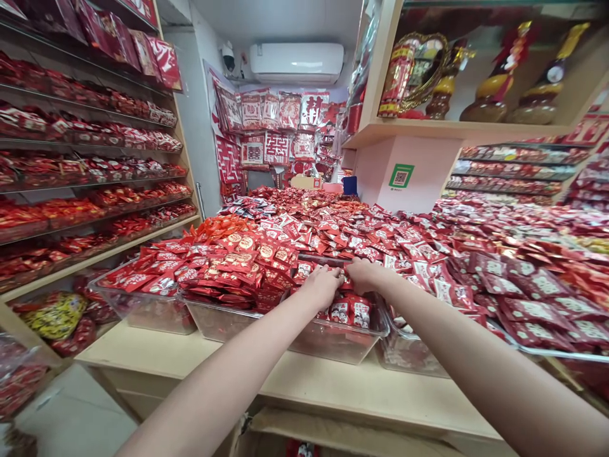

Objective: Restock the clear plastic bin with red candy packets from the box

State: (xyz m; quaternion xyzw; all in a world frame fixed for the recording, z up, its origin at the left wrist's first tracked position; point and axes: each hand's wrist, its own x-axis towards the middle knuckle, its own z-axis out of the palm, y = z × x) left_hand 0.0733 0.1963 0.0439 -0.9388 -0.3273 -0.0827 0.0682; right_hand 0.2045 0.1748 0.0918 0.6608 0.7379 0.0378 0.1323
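Observation:
My left hand [324, 285] and my right hand [363, 277] are close together over a clear plastic bin [333, 343] of small red packets. Both hands are among the packets, near the bin's back rim. The left fingers are curled downward, their tips toward the right hand. My right hand is bent in, with most of its fingers hidden. What either hand grips cannot be made out. Red packets with white print [349, 311] lie in front of the hands. Left of them, red packets with gold print [242, 260] are heaped high.
More bins of packets stand on both sides, including dark red packets [537, 298] at right. A wooden ledge [266, 381] runs along the front. Packed shelves [95, 133] line the left wall. A wooden display cabinet [428, 130] juts out at upper right. An open cardboard box [352, 431] sits below.

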